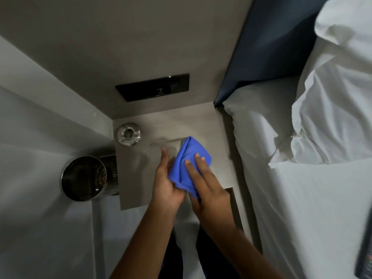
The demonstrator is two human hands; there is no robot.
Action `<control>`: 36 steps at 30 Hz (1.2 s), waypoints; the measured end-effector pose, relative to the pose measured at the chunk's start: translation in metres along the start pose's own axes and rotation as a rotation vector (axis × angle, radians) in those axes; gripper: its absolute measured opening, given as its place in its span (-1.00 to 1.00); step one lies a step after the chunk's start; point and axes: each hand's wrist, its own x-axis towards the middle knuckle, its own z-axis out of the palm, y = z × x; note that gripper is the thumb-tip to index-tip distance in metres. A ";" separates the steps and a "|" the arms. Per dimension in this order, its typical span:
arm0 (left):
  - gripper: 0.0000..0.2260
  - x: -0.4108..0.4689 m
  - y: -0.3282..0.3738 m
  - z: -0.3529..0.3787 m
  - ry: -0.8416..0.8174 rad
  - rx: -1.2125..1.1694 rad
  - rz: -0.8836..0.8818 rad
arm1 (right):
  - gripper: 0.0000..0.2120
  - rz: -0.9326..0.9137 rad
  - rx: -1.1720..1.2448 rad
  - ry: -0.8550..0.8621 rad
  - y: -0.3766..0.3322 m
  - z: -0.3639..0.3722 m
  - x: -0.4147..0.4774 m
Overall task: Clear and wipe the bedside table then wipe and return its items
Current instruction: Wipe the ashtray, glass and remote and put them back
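One round clear glass ashtray (128, 134) sits at the back left corner of the grey bedside table (136, 178), and one folded blue microfibre cloth (189, 158) lies between two bare hands above the table's middle. The left hand (167, 182) cups the cloth's near left edge, its fingers loosely curled and one fingertip extended forward. The right hand (205, 182) lies flat and open on top of the cloth, fingers spread. One shiny metal waste bin (84, 178) stands just left of the table (its inside is dark), and one white-sheeted bed (302, 178) adjoins the right side.
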 end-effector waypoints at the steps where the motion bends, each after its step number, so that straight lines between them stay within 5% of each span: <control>1: -0.31 0.001 -0.001 0.003 0.004 0.007 -0.011 | -0.41 0.020 0.008 0.002 0.003 0.002 -0.002; 6: -0.59 0.027 -0.006 0.008 0.315 0.173 0.169 | -0.56 0.585 0.695 0.138 0.021 -0.008 0.032; 11: -0.76 0.053 0.023 0.006 0.329 0.224 0.195 | -0.75 1.039 1.277 0.261 0.066 -0.034 0.046; 16: -0.57 0.085 0.037 0.002 0.383 0.618 0.314 | -0.67 1.088 1.953 0.310 0.092 -0.056 0.041; 19: -0.29 0.107 0.038 0.008 0.435 0.894 0.384 | -0.60 1.078 1.891 0.173 0.094 -0.061 0.051; 30: -0.43 0.194 0.037 0.067 0.385 1.729 0.752 | -0.63 1.158 1.631 0.076 0.114 -0.075 0.026; 36: -0.53 0.217 0.039 0.092 0.386 1.894 0.786 | -0.54 1.188 1.594 0.055 0.125 -0.076 0.009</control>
